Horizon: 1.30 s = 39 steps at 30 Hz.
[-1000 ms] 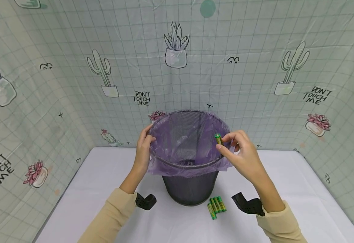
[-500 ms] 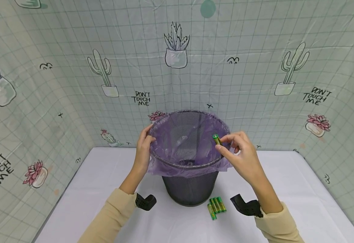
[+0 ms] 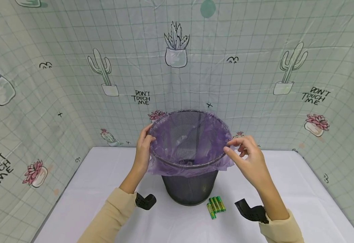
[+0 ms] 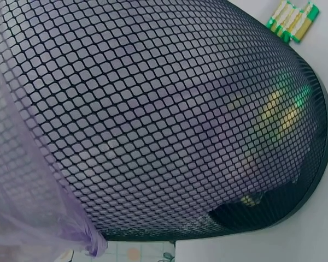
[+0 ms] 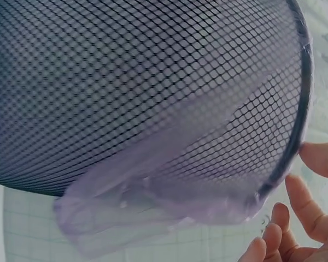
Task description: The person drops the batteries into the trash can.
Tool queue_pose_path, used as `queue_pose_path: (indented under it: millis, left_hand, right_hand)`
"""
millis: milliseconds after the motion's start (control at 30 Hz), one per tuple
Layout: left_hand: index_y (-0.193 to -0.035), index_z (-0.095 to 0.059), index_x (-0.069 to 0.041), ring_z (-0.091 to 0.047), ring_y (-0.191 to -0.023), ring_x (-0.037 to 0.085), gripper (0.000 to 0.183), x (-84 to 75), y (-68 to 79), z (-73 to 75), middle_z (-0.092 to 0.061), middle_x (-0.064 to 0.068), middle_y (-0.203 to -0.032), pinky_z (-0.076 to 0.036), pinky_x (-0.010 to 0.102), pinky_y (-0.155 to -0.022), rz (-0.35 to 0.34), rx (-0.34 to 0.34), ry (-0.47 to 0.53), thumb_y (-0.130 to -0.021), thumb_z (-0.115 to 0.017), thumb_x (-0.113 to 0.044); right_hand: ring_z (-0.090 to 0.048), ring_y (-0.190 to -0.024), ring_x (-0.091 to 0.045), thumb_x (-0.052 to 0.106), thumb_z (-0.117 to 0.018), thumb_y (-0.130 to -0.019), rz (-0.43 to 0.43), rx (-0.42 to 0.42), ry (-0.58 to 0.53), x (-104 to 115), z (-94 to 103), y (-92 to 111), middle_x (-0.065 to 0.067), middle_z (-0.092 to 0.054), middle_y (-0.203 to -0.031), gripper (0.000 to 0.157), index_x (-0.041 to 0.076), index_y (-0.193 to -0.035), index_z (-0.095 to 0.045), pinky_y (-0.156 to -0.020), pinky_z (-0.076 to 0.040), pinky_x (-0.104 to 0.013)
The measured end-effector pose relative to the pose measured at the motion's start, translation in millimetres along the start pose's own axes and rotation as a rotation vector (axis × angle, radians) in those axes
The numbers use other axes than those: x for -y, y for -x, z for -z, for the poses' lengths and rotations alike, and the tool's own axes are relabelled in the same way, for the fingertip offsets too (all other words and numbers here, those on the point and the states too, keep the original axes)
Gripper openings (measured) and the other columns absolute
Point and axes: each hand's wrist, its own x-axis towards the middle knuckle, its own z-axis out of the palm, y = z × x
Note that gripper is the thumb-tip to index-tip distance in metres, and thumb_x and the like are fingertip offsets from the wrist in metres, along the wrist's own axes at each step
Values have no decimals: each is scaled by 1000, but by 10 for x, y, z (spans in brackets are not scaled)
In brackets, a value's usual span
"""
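A black mesh wastebasket (image 3: pixel 190 189), lined with a thin purple plastic bag (image 3: pixel 213 135), stands upright in the head view. My left hand (image 3: pixel 143 148) grips its left rim, the thumb hooked inside over the bag. At the right rim, my right hand (image 3: pixel 249 158) holds nothing; thumb and index finger are a little apart in the right wrist view, close by the rim (image 5: pixel 305 93). Several green-and-gold batteries (image 3: pixel 216 206) lie side by side on the table, right of the basket's base. Blurred yellow-green shapes (image 4: pixel 287 112) show through the mesh in the left wrist view.
A white cloth covers the table (image 3: pixel 88 202). Behind and at both sides hangs a pale gridded curtain (image 3: pixel 240 91) printed with cacti. Each wrist wears a black camera mount (image 3: pixel 146 201) over a beige sleeve (image 3: pixel 110 216).
The battery that my right hand pinched over the basket has left its fingers. That hand has drawn back to the right, to the rim. My left hand has stayed put.
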Motion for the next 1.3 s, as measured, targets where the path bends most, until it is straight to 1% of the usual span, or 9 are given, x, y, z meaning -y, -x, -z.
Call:
queue_pose_path:
  millis: [167, 333, 433, 600, 800, 867, 967, 1133, 1300]
  left_hand:
    - [-141, -38, -14, -33, -132, 21, 54, 5, -19, -1, -31, 3, -149, -26, 44, -108, -3, 3, -1, -87, -38, -16]
    - [-140, -38, -13, -33, -132, 21, 54, 6, -20, -13, -32, 4, -149, -27, 43, -107, -6, 1, 10, -86, -39, -15]
    - [-141, -38, -11, -32, -133, 21, 55, 5, -11, -23, -31, 5, -149, -26, 43, -107, -8, 5, 20, -86, -39, -15]
    - [-142, -36, -12, -25, -138, 20, 56, -4, 4, -41, -26, 5, -152, -24, 44, -110, 0, 16, 16, -86, -39, -16]
    - [-141, -38, -14, -33, -132, 21, 55, -12, -9, -33, -29, 4, -150, -27, 44, -107, 7, 5, 20, -86, -39, -16]
    - [-141, -38, -14, -34, -131, 21, 54, -12, -12, -26, -30, 3, -150, -27, 44, -107, 11, 5, 22, -86, -39, -16]
    - [-141, -38, -14, -30, -135, 20, 54, -13, -7, -18, -27, 3, -151, -25, 44, -109, 10, 5, 10, -87, -38, -16]
    - [-142, -37, -14, -29, -135, 21, 55, -16, 6, -8, -26, 3, -152, -24, 46, -110, 10, 9, 8, -87, -38, -17]
    - [-142, -37, -15, -30, -134, 22, 55, -23, 13, -5, -25, 3, -152, -24, 46, -109, 19, 4, 6, -87, -38, -18]
  right_hand:
    - [-40, -84, -5, 19, -59, -90, -40, -10, -28, -126, -12, 151, -3, -49, -103, 24, 3, -109, -58, -73, -35, -12]
    - [-42, -83, -1, 23, -58, -91, -138, 29, 0, -346, -82, 349, -3, -53, -106, 26, 4, -108, -59, -72, -37, -14]
    - [-44, -82, -1, 26, -58, -91, -215, 75, 26, -503, -141, 483, -3, -56, -102, 26, 6, -106, -60, -71, -39, -18]
    - [-48, -80, -4, 28, -60, -89, -354, 176, 62, -760, -264, 691, -5, -58, -99, 28, 5, -106, -63, -69, -43, -22]
    - [-50, -85, -14, 26, -62, -87, -473, 294, 79, -991, -434, 874, -5, -58, -96, 31, 2, -107, -62, -68, -42, -26]
    - [-50, -85, -16, 24, -63, -86, -498, 320, 80, -1042, -481, 924, -6, -57, -95, 31, 0, -106, -62, -67, -41, -27]
    - [-50, -82, -16, 20, -64, -84, -525, 339, 85, -1101, -542, 989, -6, -55, -92, 30, -1, -104, -62, -66, -41, -27]
    - [-50, -77, -14, 16, -67, -80, -540, 341, 81, -1162, -631, 1086, -5, -54, -86, 27, -2, -99, -62, -64, -41, -25]
    - [-49, -77, -14, 15, -66, -79, -549, 337, 68, -1183, -693, 1143, -5, -53, -84, 26, -3, -98, -62, -65, -41, -24]
